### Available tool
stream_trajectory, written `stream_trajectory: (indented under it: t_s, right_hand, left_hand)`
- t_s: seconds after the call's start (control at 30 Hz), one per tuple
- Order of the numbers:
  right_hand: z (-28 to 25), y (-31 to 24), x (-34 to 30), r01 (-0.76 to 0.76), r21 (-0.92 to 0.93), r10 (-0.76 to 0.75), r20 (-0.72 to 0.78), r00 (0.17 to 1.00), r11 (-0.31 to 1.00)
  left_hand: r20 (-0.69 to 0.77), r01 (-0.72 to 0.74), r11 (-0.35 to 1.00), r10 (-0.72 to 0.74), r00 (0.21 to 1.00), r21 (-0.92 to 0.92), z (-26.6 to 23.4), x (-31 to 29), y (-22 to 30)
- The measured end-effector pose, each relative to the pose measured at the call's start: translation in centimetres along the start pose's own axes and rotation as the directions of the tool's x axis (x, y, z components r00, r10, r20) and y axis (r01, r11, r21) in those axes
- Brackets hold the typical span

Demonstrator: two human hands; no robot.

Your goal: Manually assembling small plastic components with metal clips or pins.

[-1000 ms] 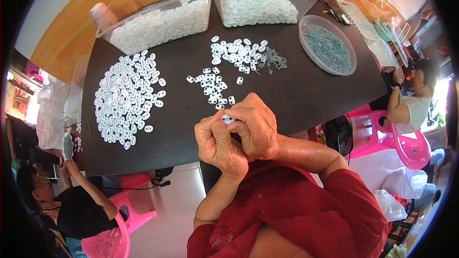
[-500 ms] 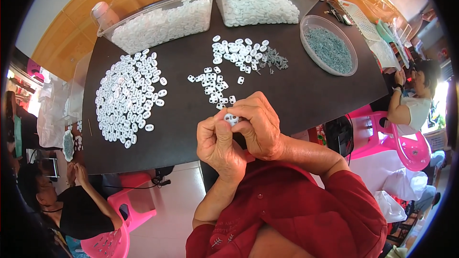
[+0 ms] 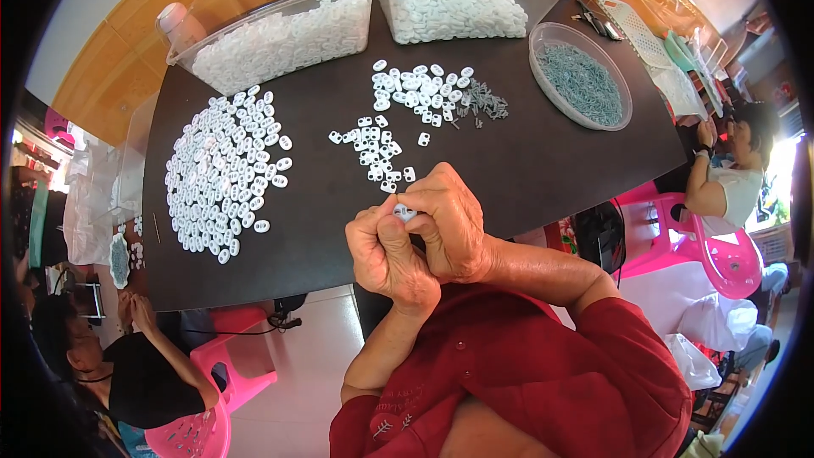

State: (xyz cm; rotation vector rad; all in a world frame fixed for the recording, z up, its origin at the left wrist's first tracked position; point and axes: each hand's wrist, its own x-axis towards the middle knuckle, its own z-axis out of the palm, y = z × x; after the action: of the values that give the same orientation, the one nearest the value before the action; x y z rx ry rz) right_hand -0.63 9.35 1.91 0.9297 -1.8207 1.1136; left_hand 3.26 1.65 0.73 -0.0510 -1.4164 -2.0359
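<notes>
Close to the table's near edge, a small white plastic piece with dark holes (image 3: 405, 212) is pinched between my two hands. My left hand (image 3: 386, 254) has its thumb and bent fingers closed on the piece's left side. From the right, my right hand (image 3: 454, 225) presses thumb and forefinger against it. Part of the piece is covered by fingertips. Just beyond my hands lies a loose group of squarish white pieces (image 3: 377, 148). Farther off are a cluster of white oval pieces (image 3: 415, 87) and a small heap of grey pins (image 3: 483, 102).
A broad pile of white oval pieces (image 3: 222, 174) covers the table's left part. Two clear bins (image 3: 369, 21) of white pieces stand at the back. A round tub (image 3: 626, 102) of grey-green pins sits at right. Other people work on both sides, near pink chairs (image 3: 733, 267).
Both hands stay closed around the white piece, with my right hand shifted slightly left and the fingers a little closer together. The whole view has moved slightly.
</notes>
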Motion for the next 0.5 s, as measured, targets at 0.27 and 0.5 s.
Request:
stream_trajectory:
  t_s: [0.27,0.5]
  right_hand:
    - [-0.1,0.6,0.1,0.007,-0.016,-0.007,0.006,1.0,1.0]
    - [-0.8,-0.2,1.4,-0.133,0.03,0.133,-0.003,0.991,0.991]
  left_hand:
    - [0.016,-0.012,1.0,0.012,1.0,-0.015,0.3,0.4,-0.5]
    - [0.039,0.082,0.996,-0.081,0.996,-0.04,0.4,1.0,0.5]
